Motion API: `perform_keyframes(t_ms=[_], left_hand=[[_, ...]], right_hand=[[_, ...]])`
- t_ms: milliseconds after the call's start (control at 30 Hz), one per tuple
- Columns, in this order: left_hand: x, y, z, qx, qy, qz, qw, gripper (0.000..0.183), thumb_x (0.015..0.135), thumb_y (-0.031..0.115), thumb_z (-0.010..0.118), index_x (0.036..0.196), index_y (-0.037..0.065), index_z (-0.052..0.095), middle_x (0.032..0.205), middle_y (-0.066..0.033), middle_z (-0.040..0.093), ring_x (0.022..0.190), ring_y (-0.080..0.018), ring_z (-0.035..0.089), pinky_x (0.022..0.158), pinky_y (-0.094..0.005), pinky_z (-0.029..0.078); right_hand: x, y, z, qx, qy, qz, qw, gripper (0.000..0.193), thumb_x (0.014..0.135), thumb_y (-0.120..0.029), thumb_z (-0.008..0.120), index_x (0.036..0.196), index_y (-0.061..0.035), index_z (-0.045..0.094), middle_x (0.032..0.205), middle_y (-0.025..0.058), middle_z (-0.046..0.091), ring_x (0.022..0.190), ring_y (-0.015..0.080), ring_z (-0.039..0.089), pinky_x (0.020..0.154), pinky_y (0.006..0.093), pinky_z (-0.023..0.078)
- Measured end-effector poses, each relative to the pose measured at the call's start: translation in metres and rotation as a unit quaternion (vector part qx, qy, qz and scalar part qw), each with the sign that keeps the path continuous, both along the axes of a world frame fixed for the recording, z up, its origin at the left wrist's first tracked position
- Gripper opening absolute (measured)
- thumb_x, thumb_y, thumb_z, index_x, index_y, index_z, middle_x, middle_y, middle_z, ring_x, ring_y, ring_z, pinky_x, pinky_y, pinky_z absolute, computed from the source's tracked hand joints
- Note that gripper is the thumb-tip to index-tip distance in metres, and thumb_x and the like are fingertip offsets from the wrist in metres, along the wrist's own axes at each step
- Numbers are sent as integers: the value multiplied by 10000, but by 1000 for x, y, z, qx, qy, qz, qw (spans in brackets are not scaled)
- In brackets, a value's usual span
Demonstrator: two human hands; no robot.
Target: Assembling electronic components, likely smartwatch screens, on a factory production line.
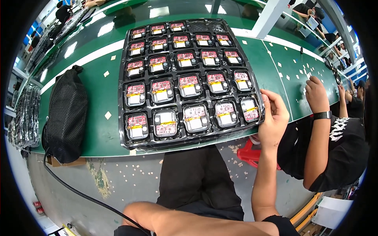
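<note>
A black plastic tray (179, 103), apparently the top of a stack, lies near the table's front edge. Its compartments hold several small square electronic modules (189, 85), each with a red circuit board, a silver-white block and a yellow strip. Two compartments (201, 26) in the far right corner hold no module. With thumb and fingers closed, my right hand (273, 116) grips the tray's right edge near its front corner. My left arm (169, 220) crosses in front of my body at the lower edge, and its hand is out of sight.
A black mesh bag (66, 114) with a black cable (88, 199) stands left of the tray on the green table (103, 135). Small pale squares (108, 115) are scattered on table and floor. At the right sits a co-worker (334, 149) beside a red stool (249, 154).
</note>
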State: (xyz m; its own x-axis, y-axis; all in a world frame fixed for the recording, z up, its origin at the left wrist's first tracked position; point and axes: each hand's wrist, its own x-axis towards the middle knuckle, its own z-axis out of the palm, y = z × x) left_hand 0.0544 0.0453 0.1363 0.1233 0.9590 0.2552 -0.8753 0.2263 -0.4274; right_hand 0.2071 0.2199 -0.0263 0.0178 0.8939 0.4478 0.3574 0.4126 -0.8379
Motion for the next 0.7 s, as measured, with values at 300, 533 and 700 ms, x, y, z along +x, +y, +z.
perform_keyframes(t_ms=[300, 533, 700], left_hand=[[-2, 8, -8, 44, 114, -38, 992, 265, 974, 182, 744, 951, -68, 661, 656, 0, 605, 450, -66, 472, 405, -222, 307], [-5, 45, -29, 562, 453, 14, 692, 537, 949, 387, 757, 1109, -119, 676, 606, 14, 529, 438, -52, 449, 410, -241, 267], [15, -7, -73, 207, 288, -27, 935, 600, 992, 440, 679, 1138, -142, 648, 595, -1, 522, 438, -59, 411, 415, -255, 270]], right_hand=[[4, 3, -4, 10, -5, -9, 1000, 134, 983, -80, 700, 1055, 27, 737, 764, 0, 606, 633, 52, 460, 556, 233, 370], [0, 0, 0, 10, 0, 2, 1000, 113, 946, -26, 716, 1045, 22, 734, 712, -20, 554, 591, 41, 386, 526, 238, 307], [6, 0, 7, -4, -34, 13, 999, 154, 931, -7, 712, 1084, 7, 721, 830, 15, 610, 604, 55, 401, 542, 242, 343]])
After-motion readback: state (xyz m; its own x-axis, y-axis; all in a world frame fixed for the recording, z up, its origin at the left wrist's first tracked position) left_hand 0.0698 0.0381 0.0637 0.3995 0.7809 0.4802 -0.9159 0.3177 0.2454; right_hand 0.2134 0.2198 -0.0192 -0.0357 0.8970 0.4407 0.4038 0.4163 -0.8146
